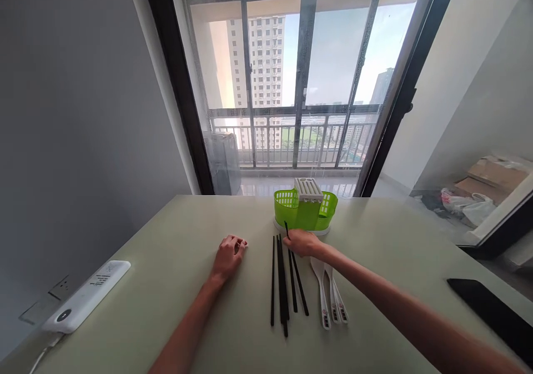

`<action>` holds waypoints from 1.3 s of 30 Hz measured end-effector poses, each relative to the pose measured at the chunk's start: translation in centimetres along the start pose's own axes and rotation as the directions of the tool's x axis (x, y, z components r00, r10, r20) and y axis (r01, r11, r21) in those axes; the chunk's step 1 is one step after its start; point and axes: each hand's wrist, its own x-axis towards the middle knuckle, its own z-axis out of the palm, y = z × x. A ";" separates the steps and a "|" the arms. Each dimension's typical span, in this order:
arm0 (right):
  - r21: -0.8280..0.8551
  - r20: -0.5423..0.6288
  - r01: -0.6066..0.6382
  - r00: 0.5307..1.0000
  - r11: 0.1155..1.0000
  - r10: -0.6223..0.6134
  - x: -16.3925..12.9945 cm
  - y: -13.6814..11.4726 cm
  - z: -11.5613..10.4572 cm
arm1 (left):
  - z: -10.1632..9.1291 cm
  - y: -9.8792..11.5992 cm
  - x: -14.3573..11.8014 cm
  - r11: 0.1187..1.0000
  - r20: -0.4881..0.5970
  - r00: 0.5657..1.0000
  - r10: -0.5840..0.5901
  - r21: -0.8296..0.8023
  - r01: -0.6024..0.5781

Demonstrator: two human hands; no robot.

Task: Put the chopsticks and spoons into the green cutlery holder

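1. A pale green, smooth-topped table [175, 235] stands against a large glazed balcony door with a black frame [179, 85]; a railing and tower blocks show beyond the glass.
2. At the table's far edge stands a lime-green slotted plastic cutlery holder [305, 210] on a white base, with a white ribbed insert at its top centre.
3. A white oblong power strip [85, 296] lies at the table's left edge, its cable running off the near corner.
4. A flat black rectangular device [489, 310] lies at the right edge, well apart from both hands.
5. Two white plastic spoons [328, 296] lie side by side, handles toward the camera, just right of the chopsticks; the right forearm passes over their bowls.
6. Several thin black chopsticks [283, 285] lie roughly parallel on the table, pointing toward the holder, between the two hands.
7. The right hand [303, 243] rests just in front of the holder, fingers pressed together and pinching one black chopstick [286, 228], whose far tip rises toward the holder's base. Whether the tip touches the holder cannot be told.
8. The left hand [228, 257] lies palm down on the bare table, left of the chopsticks and apart from them, fingers loosely curled under and holding nothing.
9. Nothing stands between the right hand and the holder.
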 end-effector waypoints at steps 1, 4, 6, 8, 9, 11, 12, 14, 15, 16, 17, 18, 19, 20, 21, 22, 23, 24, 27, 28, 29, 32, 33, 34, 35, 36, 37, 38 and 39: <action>0.055 -0.018 0.015 1.000 0.998 -0.014 -0.3 0.7 -1.0 | 0.0 0.0 0.0 1.000 0.002 1.000 0.001 -0.002 -0.001; 0.238 -0.100 0.073 0.994 0.969 -0.050 -1.1 2.8 -4.8 | 0.2 -0.1 0.0 1.000 0.003 1.000 0.002 -0.010 -0.002; 0.348 -0.190 0.126 0.980 0.929 -0.062 -1.4 4.2 -7.6 | 0.2 -0.1 0.0 1.000 0.004 1.000 0.001 -0.014 -0.001; 0.443 -0.280 0.191 0.958 0.876 -0.067 -1.4 5.2 -10.2 | 0.2 -0.1 0.0 1.000 0.005 1.000 -0.001 -0.017 0.001; 0.484 -0.321 0.226 0.945 0.845 -0.069 -1.1 5.5 -11.3 | 0.2 -0.1 0.0 1.000 0.005 1.000 -0.002 -0.018 0.002; 0.556 -0.394 0.293 0.917 0.778 -0.064 -0.2 5.9 -13.1 | 0.1 0.0 -0.1 1.000 0.005 1.000 -0.003 -0.020 0.003; 0.586 -0.423 0.321 0.904 0.744 -0.057 0.4 5.9 -13.8 | 0.1 0.0 -0.1 1.000 0.004 1.000 -0.003 -0.020 0.003; 0.638 -0.464 0.360 0.885 0.680 -0.033 2.1 5.6 -14.5 | 0.0 0.0 -0.1 1.000 0.005 1.000 -0.002 -0.021 0.002; 0.662 -0.474 0.369 0.880 0.652 -0.017 3.0 5.4 -14.6 | 0.0 0.0 -0.2 1.000 0.006 1.000 0.000 -0.021 0.000; 0.685 -0.476 0.369 0.880 0.628 0.001 3.9 5.1 -14.6 | 0.0 0.0 -0.2 1.000 0.007 1.000 0.002 -0.021 -0.002; 0.707 -0.470 0.363 0.882 0.607 0.020 4.7 4.8 -14.4 | 0.0 0.0 -0.2 1.000 0.008 1.000 0.004 -0.020 -0.004; 0.728 -0.458 0.351 0.888 0.589 0.036 5.5 4.5 -14.0 | 0.0 0.0 -0.2 1.000 0.009 1.000 0.005 -0.019 -0.005; 0.746 -0.440 0.336 0.897 0.575 0.047 6.1 4.3 -13.6 | 0.0 -0.1 -0.2 1.000 0.009 1.000 0.006 -0.017 -0.006; 0.762 -0.420 0.319 0.906 0.564 0.054 6.7 4.1 -13.2 | 0.0 -0.1 -0.3 1.000 0.008 1.000 0.006 -0.016 -0.006; 0.774 -0.401 0.304 0.914 0.556 0.059 7.0 3.9 -12.8 | 0.0 -0.1 -0.3 1.000 0.007 1.000 0.005 -0.016 -0.005; 0.782 -0.386 0.291 0.920 0.552 0.062 7.3 3.8 -12.4 | 0.0 -0.1 -0.3 1.000 0.007 1.000 0.004 -0.016 -0.004; 0.787 -0.375 0.280 0.925 0.550 0.065 7.4 3.7 -12.1 | 0.0 -0.1 -0.3 1.000 0.008 1.000 0.004 -0.018 -0.004; 0.789 -0.367 0.271 0.928 0.551 0.070 7.4 3.7 -11.8 | 0.0 0.0 -0.3 1.000 0.009 1.000 0.003 -0.020 -0.003; 0.785 -0.353 0.249 0.932 0.566 0.079 7.0 4.0 -11.6 | 0.0 0.0 -0.3 1.000 0.014 1.000 0.001 -0.030 -0.001; 0.780 -0.351 0.246 0.933 0.576 0.077 6.7 4.1 -11.6 | -0.1 0.1 -0.3 0.999 0.015 1.000 0.001 -0.033 0.000; 0.771 -0.351 0.244 0.933 0.588 0.073 6.5 4.1 -11.7 | -0.1 0.1 -0.3 0.999 0.015 1.000 0.000 -0.036 0.001; 0.725 -0.379 0.268 0.924 0.634 0.043 5.4 4.1 -11.9 | -0.1 0.1 -0.4 0.999 0.015 1.000 -0.002 -0.049 0.003; 0.701 -0.400 0.286 0.916 0.653 0.028 4.9 4.0 -12.0 | -0.1 0.2 -0.4 0.999 0.014 1.000 -0.002 -0.054 0.003; 0.672 -0.427 0.309 0.904 0.673 0.011 4.4 3.7 -12.0 | -0.1 0.2 -0.4 0.998 0.015 1.000 -0.001 -0.062 0.002; 0.636 -0.458 0.336 0.889 0.694 -0.011 3.8 3.3 -12.1 | -0.1 0.3 -0.4 0.997 0.018 1.000 0.001 -0.071 0.000; 0.595 -0.491 0.365 0.871 0.716 -0.037 3.1 2.7 -12.1 | -0.1 0.5 -0.5 0.996 0.024 1.000 0.005 -0.084 -0.003; 0.547 -0.521 0.394 0.851 0.739 -0.068 2.4 2.0 -12.1 | -0.1 0.8 -0.6 0.995 0.033 0.999 0.009 -0.098 -0.006; 0.494 -0.547 0.421 0.830 0.761 -0.105 1.7 1.2 -12.0 | -0.1 1.2 -0.7 0.994 0.045 0.999 0.014 -0.111 -0.009; 0.437 -0.568 0.445 0.810 0.782 -0.144 1.0 0.2 -11.8 | 0.0 1.6 -0.8 0.991 0.056 0.998 0.017 -0.131 -0.009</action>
